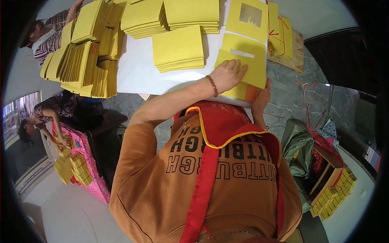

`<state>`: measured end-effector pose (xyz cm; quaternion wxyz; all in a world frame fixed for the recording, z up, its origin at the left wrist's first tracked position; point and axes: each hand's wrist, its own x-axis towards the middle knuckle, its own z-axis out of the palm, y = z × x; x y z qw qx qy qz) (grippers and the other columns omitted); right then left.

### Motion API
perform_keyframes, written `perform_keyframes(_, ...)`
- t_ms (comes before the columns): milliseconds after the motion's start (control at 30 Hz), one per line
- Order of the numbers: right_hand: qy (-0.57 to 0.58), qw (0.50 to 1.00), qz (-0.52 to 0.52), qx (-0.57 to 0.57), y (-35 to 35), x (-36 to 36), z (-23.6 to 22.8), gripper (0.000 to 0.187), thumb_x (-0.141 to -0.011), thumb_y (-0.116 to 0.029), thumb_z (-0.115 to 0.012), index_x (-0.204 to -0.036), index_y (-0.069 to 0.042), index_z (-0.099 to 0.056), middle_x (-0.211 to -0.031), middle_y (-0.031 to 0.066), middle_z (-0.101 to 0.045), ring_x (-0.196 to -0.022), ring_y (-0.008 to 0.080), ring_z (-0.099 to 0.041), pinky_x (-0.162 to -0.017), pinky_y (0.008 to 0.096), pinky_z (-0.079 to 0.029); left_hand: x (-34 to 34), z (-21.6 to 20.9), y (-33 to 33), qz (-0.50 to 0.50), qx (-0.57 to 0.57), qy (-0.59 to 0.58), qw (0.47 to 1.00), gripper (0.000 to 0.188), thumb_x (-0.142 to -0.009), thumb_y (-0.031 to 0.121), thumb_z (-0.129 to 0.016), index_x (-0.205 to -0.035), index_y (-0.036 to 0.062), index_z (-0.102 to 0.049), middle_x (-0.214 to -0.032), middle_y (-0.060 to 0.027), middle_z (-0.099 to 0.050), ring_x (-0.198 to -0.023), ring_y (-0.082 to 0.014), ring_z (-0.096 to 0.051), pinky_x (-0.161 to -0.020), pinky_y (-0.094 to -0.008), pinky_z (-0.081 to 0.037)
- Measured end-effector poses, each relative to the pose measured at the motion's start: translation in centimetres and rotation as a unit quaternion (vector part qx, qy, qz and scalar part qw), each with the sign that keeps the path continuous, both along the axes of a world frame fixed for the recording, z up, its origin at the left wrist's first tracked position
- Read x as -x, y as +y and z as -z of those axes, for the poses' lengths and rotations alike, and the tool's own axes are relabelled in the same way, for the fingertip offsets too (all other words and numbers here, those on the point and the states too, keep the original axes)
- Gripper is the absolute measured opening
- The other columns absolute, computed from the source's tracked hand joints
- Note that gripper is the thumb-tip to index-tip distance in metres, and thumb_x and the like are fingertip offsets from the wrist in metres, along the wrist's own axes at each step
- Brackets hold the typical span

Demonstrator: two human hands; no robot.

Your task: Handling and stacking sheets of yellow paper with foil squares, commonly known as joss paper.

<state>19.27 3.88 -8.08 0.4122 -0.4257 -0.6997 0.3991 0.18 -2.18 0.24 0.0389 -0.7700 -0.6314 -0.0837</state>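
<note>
My left hand (229,77), a beaded bracelet at its wrist, lies on a folded yellow paper sheet (253,72). Its fingers are bent and rest on the paper without visibly gripping it. At the table's near right corner, my right hand (261,100) is beside the sheet's edge with one finger stretched out; the rest is partly hidden. An orange patch (251,93) shows on the paper between my hands. Beyond the folded sheet lies another yellow sheet (234,20) with a pale square print. To the left is a short stack of folded yellow paper (178,46).
The white table (135,69) carries several yellow paper stacks (91,60) at its left. A tied yellow bundle (283,38) rests on a board at right. Two people (50,34) (54,115) are at left, one by a pink-covered table (91,166). Green plastic sheeting (298,141) is at lower right.
</note>
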Motion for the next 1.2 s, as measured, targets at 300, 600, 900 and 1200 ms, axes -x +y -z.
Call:
perform_keyframes(300,-0.136,0.99,-0.002,-0.026,0.1,0.6,-1.3,0.046,-0.092,-0.029,-0.042,-0.124,0.004,-0.047,-0.118,0.0212,-0.055,-0.108,0.0321,-0.053,-0.094,0.0399,-0.036,12.3,-4.1,-7.7,-0.143,-0.199,0.017,0.969,0.056,-0.073,0.011,-0.061,-0.126,0.005,-0.046,-0.117,-0.0187,-0.053,-0.105,-0.0293,-0.054,-0.086,-0.0367,-0.045)
perform_keyframes(600,-0.13,0.991,0.0,-0.027,0.2,0.7,-0.8,0.047,-0.09,-0.031,-0.046,-0.122,0.004,-0.048,-0.116,0.0219,-0.055,-0.106,0.0347,-0.053,-0.091,0.0406,-0.039,14.3,0.8,-9.7,-0.162,0.002,-0.061,0.985,0.059,-0.076,0.027,-0.06,-0.131,0.0111,-0.043,-0.127,-0.0245,-0.043,-0.115,-0.036,-0.043,-0.095,-0.0424,-0.037)
perform_keyframes(900,-0.108,0.994,-0.008,-0.029,0.0,0.1,-0.6,0.049,-0.085,-0.03,-0.055,-0.122,0.002,-0.048,-0.12,0.0205,-0.053,-0.108,0.0348,-0.051,-0.093,0.0423,-0.037,12.3,2.6,-10.1,-0.179,-0.011,0.023,0.983,0.059,-0.082,0.044,-0.055,-0.137,0.031,-0.035,-0.134,-0.0283,-0.032,-0.123,-0.0412,-0.031,-0.099,-0.0512,-0.026)
perform_keyframes(1200,-0.198,0.967,-0.039,-0.156,0.5,-0.2,0.0,0.052,-0.076,-0.037,-0.065,-0.119,-0.009,-0.055,-0.12,0.0159,-0.052,-0.113,0.0327,-0.045,-0.096,0.0448,-0.032,13.4,0.6,-8.5,-0.133,-0.055,0.038,0.989,0.052,-0.086,0.049,-0.047,-0.129,0.0203,-0.046,-0.131,-0.0105,-0.044,-0.119,-0.028,-0.041,-0.097,-0.0479,-0.031)
